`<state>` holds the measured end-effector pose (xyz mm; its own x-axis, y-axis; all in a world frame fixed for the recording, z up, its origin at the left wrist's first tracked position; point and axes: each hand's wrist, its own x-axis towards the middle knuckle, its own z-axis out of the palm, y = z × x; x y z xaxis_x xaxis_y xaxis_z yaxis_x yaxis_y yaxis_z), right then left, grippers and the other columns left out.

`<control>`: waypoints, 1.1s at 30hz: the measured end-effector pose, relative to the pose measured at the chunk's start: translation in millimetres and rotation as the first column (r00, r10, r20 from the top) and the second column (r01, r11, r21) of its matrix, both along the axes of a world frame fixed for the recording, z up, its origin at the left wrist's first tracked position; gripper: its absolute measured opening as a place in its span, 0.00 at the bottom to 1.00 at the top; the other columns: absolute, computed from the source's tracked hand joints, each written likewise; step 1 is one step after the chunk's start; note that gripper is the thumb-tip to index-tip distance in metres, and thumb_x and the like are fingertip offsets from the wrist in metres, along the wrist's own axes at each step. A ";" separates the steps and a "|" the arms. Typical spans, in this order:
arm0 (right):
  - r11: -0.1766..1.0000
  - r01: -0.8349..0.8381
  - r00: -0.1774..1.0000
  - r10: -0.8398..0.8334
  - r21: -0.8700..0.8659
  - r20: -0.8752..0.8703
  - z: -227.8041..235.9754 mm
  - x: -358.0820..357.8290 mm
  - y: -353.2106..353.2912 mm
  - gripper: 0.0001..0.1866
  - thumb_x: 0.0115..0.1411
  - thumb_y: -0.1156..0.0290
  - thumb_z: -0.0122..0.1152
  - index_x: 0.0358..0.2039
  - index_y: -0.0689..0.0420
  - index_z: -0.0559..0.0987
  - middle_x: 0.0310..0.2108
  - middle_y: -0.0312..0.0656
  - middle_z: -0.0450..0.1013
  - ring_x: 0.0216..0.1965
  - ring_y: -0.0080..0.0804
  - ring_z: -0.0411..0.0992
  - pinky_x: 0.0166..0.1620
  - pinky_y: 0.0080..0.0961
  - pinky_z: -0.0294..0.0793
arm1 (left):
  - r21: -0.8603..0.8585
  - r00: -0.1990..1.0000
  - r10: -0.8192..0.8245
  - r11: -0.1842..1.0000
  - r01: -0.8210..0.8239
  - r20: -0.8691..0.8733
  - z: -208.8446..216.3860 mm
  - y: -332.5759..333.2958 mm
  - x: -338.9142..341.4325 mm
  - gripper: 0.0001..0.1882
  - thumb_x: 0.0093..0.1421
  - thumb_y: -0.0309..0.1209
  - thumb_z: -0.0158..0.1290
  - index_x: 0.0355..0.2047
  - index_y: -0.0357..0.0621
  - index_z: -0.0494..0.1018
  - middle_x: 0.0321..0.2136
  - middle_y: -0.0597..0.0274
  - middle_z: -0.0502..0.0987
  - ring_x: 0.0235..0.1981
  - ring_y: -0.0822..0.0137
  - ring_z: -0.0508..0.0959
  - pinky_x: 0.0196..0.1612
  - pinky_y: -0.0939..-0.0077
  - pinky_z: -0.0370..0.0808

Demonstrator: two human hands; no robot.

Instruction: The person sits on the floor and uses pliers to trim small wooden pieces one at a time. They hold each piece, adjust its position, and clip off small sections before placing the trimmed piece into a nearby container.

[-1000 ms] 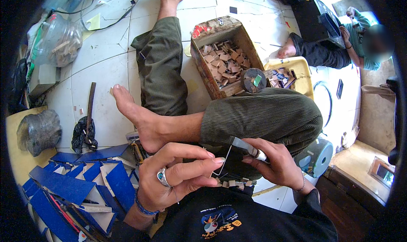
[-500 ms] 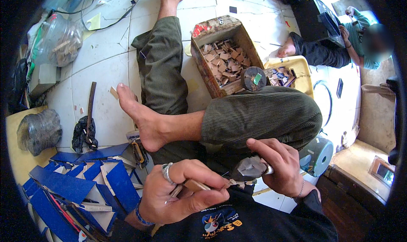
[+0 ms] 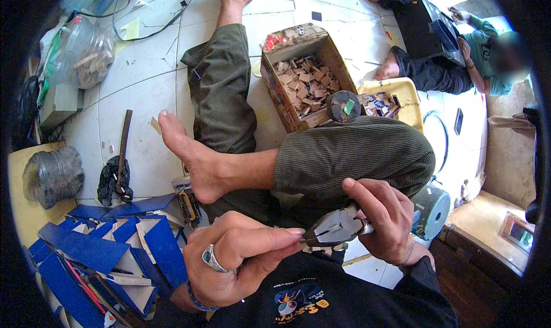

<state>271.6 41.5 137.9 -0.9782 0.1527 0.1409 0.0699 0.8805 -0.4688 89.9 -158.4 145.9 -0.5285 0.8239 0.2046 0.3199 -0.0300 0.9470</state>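
Over my lap, my right hand (image 3: 385,222) grips a pair of pliers (image 3: 334,227) by the handles, its metal jaws pointing left. My left hand (image 3: 241,253) wears a ring, and its thumb and fingertips are pinched together right at the tip of the jaws. Whatever lies between those fingertips is too small or hidden to make out. Beyond my bent knee, a wooden box (image 3: 338,52) holds a heap of small brown flat pieces (image 3: 307,87). A dark round disc (image 3: 344,106) with a green patch rests at the box's near corner.
Blue board pieces (image 3: 86,247) are piled at lower left. Past the box stands a yellow tray (image 3: 410,98) with small scraps. A stick wrapped in black plastic (image 3: 117,178) lies left of my foot. Another person (image 3: 482,58) sits at far right beside a black box (image 3: 427,29).
My left hand has turned, hiding the brown piece seen in its fingers before; its fingertips now meet the pliers' jaws. The pliers have tilted, showing their jaws more clearly.
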 end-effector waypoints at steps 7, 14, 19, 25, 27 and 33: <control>0.897 -0.077 0.969 0.170 -0.435 0.181 1.3 -3.0 1.3 0.38 0.42 0.84 0.68 0.59 0.58 0.73 0.43 0.46 0.79 0.39 0.46 0.81 0.37 0.37 0.81 | 0.032 0.995 -0.011 0.999 0.014 -0.096 -10.0 -1.8 -4.0 0.12 0.55 0.23 0.69 0.39 0.43 0.80 0.31 0.60 0.84 0.29 0.66 0.86 0.30 0.77 0.82; 0.452 0.083 0.739 0.570 -0.888 0.359 -1.9 1.2 10.8 0.22 0.68 0.65 0.65 0.58 0.61 0.74 0.35 0.47 0.82 0.37 0.41 0.83 0.38 0.35 0.80 | 0.010 0.992 -0.125 0.992 0.125 0.003 -15.0 -10.7 -8.8 0.13 0.54 0.25 0.70 0.39 0.47 0.80 0.31 0.62 0.84 0.30 0.65 0.86 0.29 0.75 0.81; 0.139 0.188 0.722 0.651 -0.972 0.233 -18.7 1.7 12.5 0.20 0.70 0.65 0.62 0.58 0.61 0.74 0.35 0.43 0.83 0.37 0.34 0.83 0.40 0.32 0.79 | -0.039 0.987 -0.158 0.987 0.158 -0.007 -12.7 -13.1 -9.8 0.14 0.53 0.25 0.71 0.39 0.47 0.81 0.31 0.62 0.84 0.28 0.65 0.86 0.27 0.75 0.79; 0.495 0.236 0.859 0.296 -0.836 0.418 -25.5 -6.1 8.9 0.15 0.73 0.62 0.59 0.54 0.56 0.74 0.32 0.36 0.79 0.30 0.25 0.76 0.35 0.27 0.75 | -0.078 0.995 -0.082 0.994 0.077 -0.065 -21.6 -6.2 -17.2 0.15 0.53 0.23 0.71 0.40 0.45 0.82 0.31 0.61 0.84 0.27 0.66 0.84 0.27 0.74 0.78; 0.346 0.415 0.876 0.096 -0.841 0.472 -22.2 -9.1 10.5 0.16 0.74 0.63 0.56 0.57 0.56 0.74 0.33 0.34 0.79 0.32 0.24 0.75 0.36 0.27 0.75 | -0.095 0.997 -0.074 0.993 0.072 -0.013 -21.1 -7.9 -15.7 0.17 0.52 0.24 0.72 0.41 0.41 0.79 0.32 0.58 0.86 0.30 0.66 0.86 0.33 0.75 0.81; 0.254 0.477 0.879 -0.136 -0.842 0.457 -16.8 -15.8 26.8 0.23 0.76 0.55 0.49 0.62 0.58 0.69 0.34 0.41 0.80 0.26 0.16 0.71 0.28 0.14 0.68 | -0.132 0.990 -0.009 0.991 0.028 0.142 -28.7 -5.9 -13.2 0.20 0.57 0.24 0.69 0.47 0.38 0.74 0.37 0.54 0.86 0.38 0.62 0.88 0.39 0.77 0.84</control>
